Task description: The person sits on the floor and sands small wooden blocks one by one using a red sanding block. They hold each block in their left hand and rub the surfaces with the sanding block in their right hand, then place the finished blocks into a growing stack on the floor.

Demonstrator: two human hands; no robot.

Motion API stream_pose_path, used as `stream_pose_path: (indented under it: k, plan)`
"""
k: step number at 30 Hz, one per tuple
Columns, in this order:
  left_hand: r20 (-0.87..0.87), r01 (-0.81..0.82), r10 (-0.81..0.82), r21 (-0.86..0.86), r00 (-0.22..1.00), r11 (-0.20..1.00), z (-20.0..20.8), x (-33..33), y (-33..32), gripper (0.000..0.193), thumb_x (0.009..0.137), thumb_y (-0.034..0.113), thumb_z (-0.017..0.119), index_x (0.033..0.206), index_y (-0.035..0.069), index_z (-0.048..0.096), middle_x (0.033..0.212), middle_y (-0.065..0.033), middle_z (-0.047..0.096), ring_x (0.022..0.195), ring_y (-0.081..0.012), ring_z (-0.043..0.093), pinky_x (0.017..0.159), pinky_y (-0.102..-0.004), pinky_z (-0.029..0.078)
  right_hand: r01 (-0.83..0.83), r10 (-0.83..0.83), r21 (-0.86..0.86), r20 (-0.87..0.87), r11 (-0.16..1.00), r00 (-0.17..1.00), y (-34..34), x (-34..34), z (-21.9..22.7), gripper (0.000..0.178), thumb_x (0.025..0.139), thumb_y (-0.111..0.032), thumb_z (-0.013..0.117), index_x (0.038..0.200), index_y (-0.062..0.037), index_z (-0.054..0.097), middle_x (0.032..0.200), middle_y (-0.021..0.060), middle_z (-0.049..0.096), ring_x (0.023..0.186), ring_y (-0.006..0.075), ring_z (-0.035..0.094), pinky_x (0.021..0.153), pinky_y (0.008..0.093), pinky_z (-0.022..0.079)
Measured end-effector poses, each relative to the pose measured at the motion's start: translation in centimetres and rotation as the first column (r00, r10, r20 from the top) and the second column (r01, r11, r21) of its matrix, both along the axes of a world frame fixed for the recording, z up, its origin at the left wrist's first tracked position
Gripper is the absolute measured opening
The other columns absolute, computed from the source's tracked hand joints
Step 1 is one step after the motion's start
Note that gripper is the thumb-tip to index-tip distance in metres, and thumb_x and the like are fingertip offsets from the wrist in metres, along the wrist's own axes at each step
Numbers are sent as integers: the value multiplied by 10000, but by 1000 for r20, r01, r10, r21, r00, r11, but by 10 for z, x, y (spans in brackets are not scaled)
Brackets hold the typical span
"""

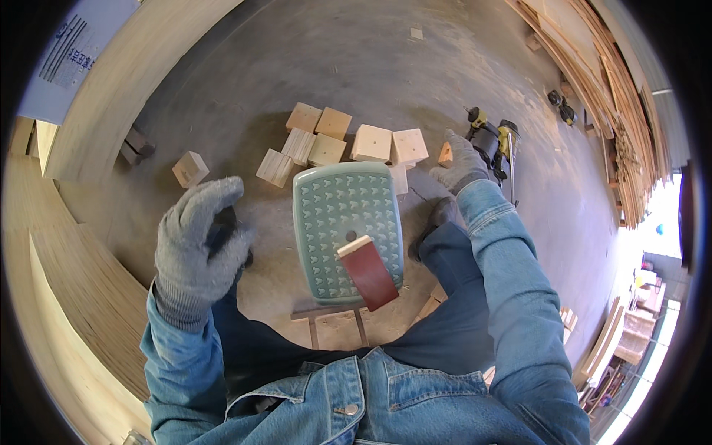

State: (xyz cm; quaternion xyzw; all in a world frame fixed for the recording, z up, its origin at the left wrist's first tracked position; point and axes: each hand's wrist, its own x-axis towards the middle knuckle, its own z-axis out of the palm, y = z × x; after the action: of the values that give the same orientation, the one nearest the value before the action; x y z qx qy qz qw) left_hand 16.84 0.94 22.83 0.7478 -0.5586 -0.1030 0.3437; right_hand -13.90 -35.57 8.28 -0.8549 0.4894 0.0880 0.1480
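Both my hands wear grey knit gloves. My left hand (200,241) is raised left of a green plastic stool (305,222), thumb and fingers apart with nothing between them. Beyond the stool's right far corner, my right hand (463,165) closes on a small wooden block (445,154), mostly covered by the glove. On the stool's studded top lies a dark red strip (368,276) with a pale wooden end, like a sanding block. Several square wooden blocks (326,150) sit on the floor just past the stool, some with a small dark spot.
A lone wooden block (190,170) lies to the left. Black and yellow power tools (488,141) stand beyond my right hand. Large plywood sheets (148,81) line the left side. Long thin boards (619,126) are stacked along the right wall.
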Motion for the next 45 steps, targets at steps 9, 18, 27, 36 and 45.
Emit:
stream_pose_path:
  k: [9,18,27,36,45]
  plan:
    - [2,-9,8,121,1000,993,8,-2,7,617,726,125,876,1302,63,665,1231,-177,699,1064,-359,703,936,-452,565,-185,191,49,-279,982,941,10,92,-45,1038,804,-390,819,1673,-221,278,1721,94,296,1583,315,279,1302,463,220]
    - [-55,54,-40,275,998,960,-13,-5,-11,713,657,126,922,1312,57,647,1225,-170,677,1022,-345,689,862,-438,560,-270,283,87,-361,959,889,-1,124,-116,977,849,-395,801,1667,-244,289,1702,101,318,1589,317,262,1311,489,205]
    - [-127,40,7,360,992,932,-18,-14,-15,720,657,187,912,1328,82,670,1281,-158,699,1138,-377,676,1004,-469,532,-303,297,11,-231,953,926,-14,125,-162,1006,792,-363,822,1649,-191,324,1647,117,402,1556,302,332,1309,477,202]
    - [-80,99,-85,195,993,976,-14,-24,-12,689,669,133,898,1311,54,663,1253,-169,695,1097,-361,683,954,-454,549,-142,141,-20,-49,990,989,-6,126,-95,1036,726,-379,865,1612,-134,388,1604,112,474,1509,280,410,1283,445,257]
    - [-16,118,-118,-6,993,993,-8,-26,-4,589,733,138,857,1285,87,657,1178,-166,703,979,-351,707,880,-429,574,270,-329,187,526,944,784,8,57,-29,910,733,-349,954,1446,40,545,1324,210,675,1115,301,677,983,401,535]
